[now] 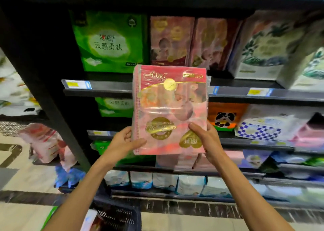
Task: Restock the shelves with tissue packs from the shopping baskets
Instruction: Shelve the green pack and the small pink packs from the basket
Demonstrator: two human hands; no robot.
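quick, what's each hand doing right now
Left hand: grips the lower left edge of the pink tissue pack, thumb on its front.
Right hand: grips the pack's lower right edge, fingers on its front.

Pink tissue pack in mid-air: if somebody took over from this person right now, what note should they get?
Left hand grips the pink tissue pack at its lower left edge; right hand grips the lower right.
Pack is held up before the shelves, print upside down, not yet shelved.
Similar pink packs stand on the shelf above, right of the green pack.
Left: turn it, shelve it, then go on from the dark basket on the floor.
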